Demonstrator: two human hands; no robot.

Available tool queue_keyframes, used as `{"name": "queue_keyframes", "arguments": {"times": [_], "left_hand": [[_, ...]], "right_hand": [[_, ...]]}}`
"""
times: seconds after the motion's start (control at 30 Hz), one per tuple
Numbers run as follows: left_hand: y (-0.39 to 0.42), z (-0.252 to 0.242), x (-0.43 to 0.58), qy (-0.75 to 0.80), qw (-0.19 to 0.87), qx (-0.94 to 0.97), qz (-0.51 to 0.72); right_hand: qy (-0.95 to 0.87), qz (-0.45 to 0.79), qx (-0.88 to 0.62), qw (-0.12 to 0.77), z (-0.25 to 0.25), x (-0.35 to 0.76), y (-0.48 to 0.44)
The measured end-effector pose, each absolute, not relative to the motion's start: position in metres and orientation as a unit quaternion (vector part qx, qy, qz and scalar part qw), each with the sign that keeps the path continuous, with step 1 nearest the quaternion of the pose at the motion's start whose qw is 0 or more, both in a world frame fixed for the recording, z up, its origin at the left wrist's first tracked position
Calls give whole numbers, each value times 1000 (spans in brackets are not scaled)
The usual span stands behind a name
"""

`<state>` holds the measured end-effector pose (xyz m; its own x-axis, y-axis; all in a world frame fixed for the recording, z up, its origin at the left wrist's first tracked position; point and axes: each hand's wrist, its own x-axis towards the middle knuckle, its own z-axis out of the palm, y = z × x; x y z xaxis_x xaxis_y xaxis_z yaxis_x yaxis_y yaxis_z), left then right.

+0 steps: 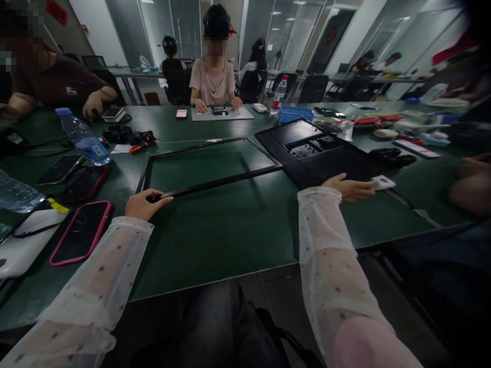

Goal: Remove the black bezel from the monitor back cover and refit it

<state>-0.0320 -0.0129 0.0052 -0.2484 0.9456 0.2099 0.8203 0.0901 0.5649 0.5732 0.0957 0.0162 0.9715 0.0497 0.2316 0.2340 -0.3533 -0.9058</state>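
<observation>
A thin black rectangular frame (218,180) lies flat on the green table (230,235). My left hand (144,203) is closed on its near left corner, fingers over the bar. My right hand (350,187) reaches right, fingers stretched out, its tips touching a small white device (383,182). That hand lies by the near edge of a black back panel (318,153) which sits to the right of the frame. Both my arms wear sheer white dotted sleeves.
On the left lie a pink-cased phone (81,232), other phones (61,168), water bottles (85,137) and a white bag (23,245). A person sits across at a white mat (222,113). A blue tray (295,113) and clutter fill the far right. Another person's hands (473,184) are at right.
</observation>
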Motion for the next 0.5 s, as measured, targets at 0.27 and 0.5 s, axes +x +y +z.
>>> {"name": "queue_keyframes", "arguments": {"times": [0.27,0.5], "left_hand": [[-22,14,-26,716,95,588,365],[-25,25,-22,706,113,565,412]], "right_hand": [[-137,132,-783,592,5,579,101],[-192,147,-799,550,13,560,94]]}}
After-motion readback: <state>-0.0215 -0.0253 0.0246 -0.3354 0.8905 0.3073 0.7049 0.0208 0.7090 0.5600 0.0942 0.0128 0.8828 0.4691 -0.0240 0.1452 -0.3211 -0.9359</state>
